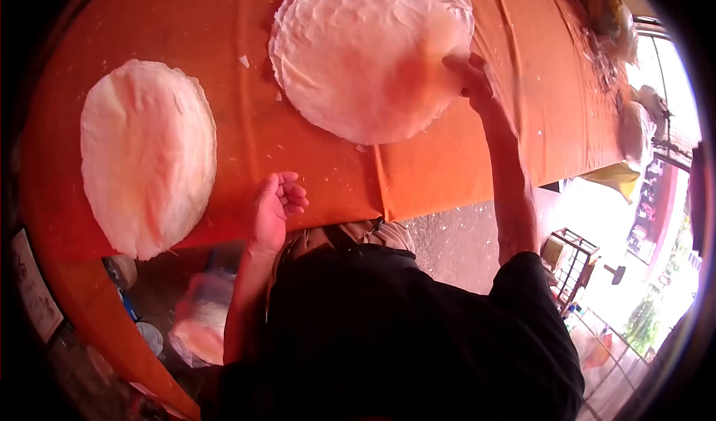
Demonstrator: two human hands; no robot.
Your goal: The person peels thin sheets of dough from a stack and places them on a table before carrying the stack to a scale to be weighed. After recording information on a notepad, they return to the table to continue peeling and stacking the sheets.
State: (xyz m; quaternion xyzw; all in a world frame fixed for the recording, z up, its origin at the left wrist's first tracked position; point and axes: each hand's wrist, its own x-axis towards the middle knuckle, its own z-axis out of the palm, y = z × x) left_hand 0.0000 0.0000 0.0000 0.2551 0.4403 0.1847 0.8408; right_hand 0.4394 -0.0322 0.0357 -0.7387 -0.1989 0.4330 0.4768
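A large stack of thin, round, pale sheets, like flatbread or wafers point(358, 55), lies on the orange cloth at the top middle. My right hand point(470, 76) is at its right edge, thumb over the rim, closed on the edge of the top sheet; the other fingertips are partly hidden. Beside the table's front edge, my left hand point(280, 203) hangs palm up with loosely curled fingers and nothing in it. A second pile of pale, oval-looking sheets point(149, 152) rests to the left, its near end reaching the table edge.
An orange cloth point(321, 171) covers the table, with small pale flakes scattered on it. Plastic bags point(636, 132) sit along the far right end. Below the table are a clear bag with pale contents point(201, 320) and, to the right, a wire-frame rack point(570, 261).
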